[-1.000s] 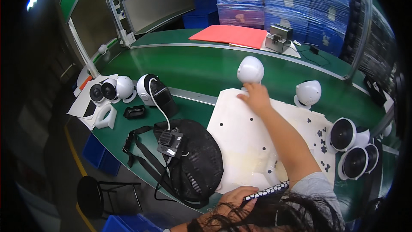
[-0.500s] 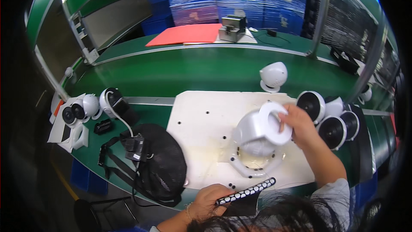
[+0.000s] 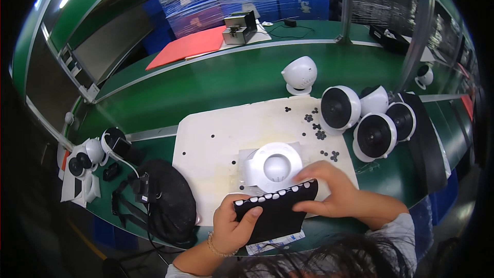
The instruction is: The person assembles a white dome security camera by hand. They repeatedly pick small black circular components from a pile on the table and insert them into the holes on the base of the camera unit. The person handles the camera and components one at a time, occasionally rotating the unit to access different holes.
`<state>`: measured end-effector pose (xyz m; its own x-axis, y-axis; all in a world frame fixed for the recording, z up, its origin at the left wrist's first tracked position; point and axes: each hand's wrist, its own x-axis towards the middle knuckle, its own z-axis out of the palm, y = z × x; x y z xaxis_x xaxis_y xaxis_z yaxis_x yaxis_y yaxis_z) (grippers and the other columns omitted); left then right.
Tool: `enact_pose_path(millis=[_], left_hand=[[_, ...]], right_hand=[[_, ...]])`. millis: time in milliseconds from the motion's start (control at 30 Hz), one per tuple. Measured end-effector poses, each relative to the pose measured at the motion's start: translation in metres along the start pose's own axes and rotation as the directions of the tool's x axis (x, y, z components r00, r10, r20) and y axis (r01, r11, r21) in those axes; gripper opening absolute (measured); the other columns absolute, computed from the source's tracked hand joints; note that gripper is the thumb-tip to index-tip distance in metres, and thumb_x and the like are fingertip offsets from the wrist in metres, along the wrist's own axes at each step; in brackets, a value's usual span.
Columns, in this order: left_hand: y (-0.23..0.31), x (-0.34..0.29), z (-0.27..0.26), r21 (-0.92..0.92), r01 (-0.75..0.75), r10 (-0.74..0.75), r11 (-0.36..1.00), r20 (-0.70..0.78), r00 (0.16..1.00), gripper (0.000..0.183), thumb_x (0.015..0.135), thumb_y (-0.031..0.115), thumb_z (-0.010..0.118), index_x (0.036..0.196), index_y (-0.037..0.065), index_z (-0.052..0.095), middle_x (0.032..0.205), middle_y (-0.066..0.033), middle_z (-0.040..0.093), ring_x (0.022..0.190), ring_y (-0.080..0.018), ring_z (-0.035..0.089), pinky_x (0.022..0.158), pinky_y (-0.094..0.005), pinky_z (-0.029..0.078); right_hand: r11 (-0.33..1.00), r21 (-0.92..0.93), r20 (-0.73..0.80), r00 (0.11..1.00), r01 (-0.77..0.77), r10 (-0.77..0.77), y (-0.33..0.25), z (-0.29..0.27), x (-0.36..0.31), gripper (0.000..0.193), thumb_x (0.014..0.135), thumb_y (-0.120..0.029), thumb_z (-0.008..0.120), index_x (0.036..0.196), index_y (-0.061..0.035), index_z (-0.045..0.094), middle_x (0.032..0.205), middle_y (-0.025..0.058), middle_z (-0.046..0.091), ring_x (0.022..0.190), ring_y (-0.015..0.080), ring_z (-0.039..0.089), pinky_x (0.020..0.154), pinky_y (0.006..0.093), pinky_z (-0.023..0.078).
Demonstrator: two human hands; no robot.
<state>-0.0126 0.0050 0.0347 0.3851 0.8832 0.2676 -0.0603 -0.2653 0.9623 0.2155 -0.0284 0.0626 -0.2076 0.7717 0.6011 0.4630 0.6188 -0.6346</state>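
Pinching the black sheet (image 3: 278,220), the left hand (image 3: 231,229) closes its fingers; whether the right hand (image 3: 337,195) grips is unclear. It's likely light, pliable, best held edgewise.

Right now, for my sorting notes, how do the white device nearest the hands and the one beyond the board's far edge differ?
The near device shows its ring-shaped base on top, while the far device stands on its round foot. The near device is over the white board, close to the right hand; the far device is beyond it, untouched. Both are white with rounded bodies.
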Motion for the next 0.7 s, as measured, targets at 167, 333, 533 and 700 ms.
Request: enact_pose_path(millis=[167,333,533,700], left_hand=[[-0.009,0.002,0.003,0.192,-0.130,0.138,0.973,-0.030,0.990,0.016,0.076,0.002,0.065,0.085,-0.002,0.053,0.071,-0.0106,0.061,0.064,-0.0136,0.058,0.060,-0.0249,0.046],[-0.020,-0.001,-0.001,0.243,-0.201,0.212,0.949,-0.017,0.977,0.018,0.074,0.002,0.066,0.085,-0.001,0.053,0.070,-0.0111,0.061,0.062,-0.0164,0.059,0.058,-0.0262,0.047],[-0.020,-0.003,-0.005,0.285,-0.208,0.226,0.936,-0.034,0.973,0.019,0.072,0.001,0.067,0.085,-0.001,0.053,0.070,-0.0116,0.061,0.061,-0.0169,0.060,0.058,-0.0265,0.047],[-0.021,-0.004,-0.010,0.249,-0.171,0.189,0.953,-0.047,0.981,0.019,0.072,0.000,0.066,0.085,-0.001,0.053,0.071,-0.0123,0.062,0.061,-0.0168,0.060,0.058,-0.0259,0.047]], right_hand=[[0.993,0.047,0.051,0.993,-0.108,0.106,-0.003,-0.001,0.001,0.044,0.071,-0.014,0.070,0.111,-0.0103,0.052,0.085,0.0043,0.062,0.077,0.0234,0.056,0.073,0.0336,0.041],[0.997,-0.060,0.149,0.987,-0.047,0.056,-0.002,-0.002,0.007,0.026,0.073,-0.016,0.067,0.098,-0.0121,0.060,0.089,0.0010,0.062,0.083,0.0212,0.057,0.073,0.0318,0.041],[0.916,-0.243,0.099,0.947,0.321,-0.305,0.001,0.000,0.006,0.016,0.070,-0.015,0.069,0.085,-0.0134,0.064,0.100,-0.0009,0.059,0.096,0.0191,0.055,0.073,0.0316,0.040],[0.988,-0.107,0.012,0.993,0.114,-0.113,0.004,-0.001,0.006,0.021,0.069,-0.010,0.069,0.089,-0.0129,0.063,0.097,0.0010,0.060,0.093,0.0201,0.055,0.073,0.0321,0.041]])
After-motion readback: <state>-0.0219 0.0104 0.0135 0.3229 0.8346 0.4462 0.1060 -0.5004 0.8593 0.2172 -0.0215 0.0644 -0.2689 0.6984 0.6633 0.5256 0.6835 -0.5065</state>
